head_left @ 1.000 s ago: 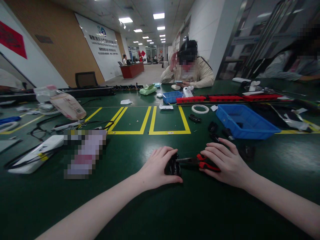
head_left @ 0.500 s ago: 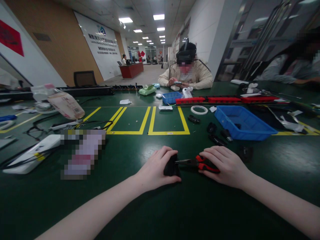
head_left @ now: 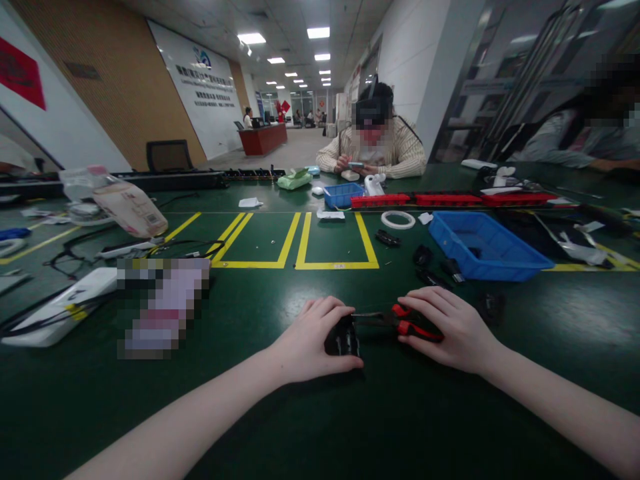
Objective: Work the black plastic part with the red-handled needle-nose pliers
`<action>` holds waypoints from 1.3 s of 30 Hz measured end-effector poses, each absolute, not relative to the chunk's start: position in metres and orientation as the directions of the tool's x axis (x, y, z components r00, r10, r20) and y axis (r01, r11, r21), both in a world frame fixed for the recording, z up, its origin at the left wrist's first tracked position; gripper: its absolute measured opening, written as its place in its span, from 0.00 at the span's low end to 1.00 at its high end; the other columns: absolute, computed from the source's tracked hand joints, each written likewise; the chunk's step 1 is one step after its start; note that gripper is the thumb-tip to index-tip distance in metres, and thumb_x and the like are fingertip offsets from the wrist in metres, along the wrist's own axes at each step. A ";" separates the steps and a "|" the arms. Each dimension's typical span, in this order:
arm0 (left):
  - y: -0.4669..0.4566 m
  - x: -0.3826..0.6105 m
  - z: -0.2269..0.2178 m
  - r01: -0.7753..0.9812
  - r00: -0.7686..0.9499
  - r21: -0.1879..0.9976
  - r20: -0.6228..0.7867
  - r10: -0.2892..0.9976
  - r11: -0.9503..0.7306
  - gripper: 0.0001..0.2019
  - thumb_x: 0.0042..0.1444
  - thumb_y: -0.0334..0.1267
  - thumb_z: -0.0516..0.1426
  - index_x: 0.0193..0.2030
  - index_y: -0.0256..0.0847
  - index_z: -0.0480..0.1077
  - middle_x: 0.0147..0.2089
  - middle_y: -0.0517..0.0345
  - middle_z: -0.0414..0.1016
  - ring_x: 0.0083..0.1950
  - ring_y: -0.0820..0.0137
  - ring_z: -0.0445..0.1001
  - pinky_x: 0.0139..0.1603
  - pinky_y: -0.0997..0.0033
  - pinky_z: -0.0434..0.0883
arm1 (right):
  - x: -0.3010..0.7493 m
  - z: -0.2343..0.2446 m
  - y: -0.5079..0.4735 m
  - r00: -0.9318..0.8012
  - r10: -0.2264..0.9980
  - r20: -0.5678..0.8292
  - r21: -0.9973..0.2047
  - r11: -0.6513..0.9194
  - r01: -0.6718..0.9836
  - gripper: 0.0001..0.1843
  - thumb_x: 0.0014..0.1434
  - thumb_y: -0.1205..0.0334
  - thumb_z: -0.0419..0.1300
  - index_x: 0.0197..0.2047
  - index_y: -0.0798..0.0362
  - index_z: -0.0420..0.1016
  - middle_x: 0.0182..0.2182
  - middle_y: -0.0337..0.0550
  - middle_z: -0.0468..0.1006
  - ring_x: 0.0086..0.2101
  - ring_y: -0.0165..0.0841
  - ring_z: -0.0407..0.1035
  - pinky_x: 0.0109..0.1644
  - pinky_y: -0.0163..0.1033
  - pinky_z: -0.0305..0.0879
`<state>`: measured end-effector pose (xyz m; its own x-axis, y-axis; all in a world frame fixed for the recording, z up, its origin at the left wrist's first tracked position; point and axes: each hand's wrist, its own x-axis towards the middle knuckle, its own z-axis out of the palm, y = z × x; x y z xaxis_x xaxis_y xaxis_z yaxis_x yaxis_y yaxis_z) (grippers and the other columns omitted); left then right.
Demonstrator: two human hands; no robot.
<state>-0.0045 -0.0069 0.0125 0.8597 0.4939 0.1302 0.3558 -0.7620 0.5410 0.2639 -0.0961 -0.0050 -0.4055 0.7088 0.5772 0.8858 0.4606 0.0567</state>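
My left hand (head_left: 315, 341) is closed around a small black plastic part (head_left: 345, 338), fingers over its far side and thumb along its near edge. What the part is exactly I cannot make out. In my right hand (head_left: 450, 330) are needle-nose pliers with red and black handles (head_left: 417, 330). Their long metal jaws point left and reach the far right edge of the black part; whether they grip it is too small to tell. Right of the pliers, a dark part (head_left: 491, 307) lies on the green table (head_left: 280, 427).
Beyond my right hand stands a blue bin (head_left: 493, 257), with several black parts (head_left: 435, 279) beside it. A white ring (head_left: 398, 220) lies farther back. On the left are a phone (head_left: 167, 303), a white box (head_left: 65, 310), cables and a bottle (head_left: 130, 203). A person (head_left: 373, 140) sits opposite.
The black part has turned in my left hand, so its ridged, shiny side shows. The plier jaws have shifted slightly up to its far edge, and the handles look a little wider apart.
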 end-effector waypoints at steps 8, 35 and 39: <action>-0.006 -0.008 0.016 0.340 0.890 0.541 0.077 0.449 -0.769 0.32 0.54 0.44 0.60 0.65 0.45 0.57 0.65 0.51 0.60 0.63 0.56 0.59 0.64 0.47 0.58 | 0.271 -0.012 -0.094 -0.366 0.753 0.546 -0.007 0.441 0.897 0.23 0.61 0.59 0.54 0.58 0.54 0.60 0.50 0.55 0.71 0.50 0.43 0.66 0.53 0.52 0.66; -0.003 -0.013 0.013 0.426 0.836 0.516 0.088 0.541 -0.743 0.22 0.54 0.45 0.61 0.54 0.42 0.65 0.51 0.53 0.66 0.52 0.60 0.64 0.53 0.55 0.65 | 0.280 -0.002 -0.095 -0.601 0.542 0.587 0.239 0.593 0.769 0.24 0.60 0.49 0.55 0.50 0.61 0.69 0.38 0.55 0.77 0.39 0.39 0.72 0.40 0.44 0.73; -0.002 -0.013 0.010 0.384 0.864 0.512 0.096 0.495 -0.768 0.24 0.58 0.42 0.59 0.60 0.43 0.61 0.51 0.54 0.67 0.52 0.62 0.65 0.55 0.55 0.63 | 0.273 0.001 -0.096 -0.589 0.561 0.581 0.224 0.585 0.779 0.23 0.61 0.54 0.55 0.54 0.61 0.67 0.39 0.55 0.76 0.39 0.37 0.72 0.40 0.41 0.72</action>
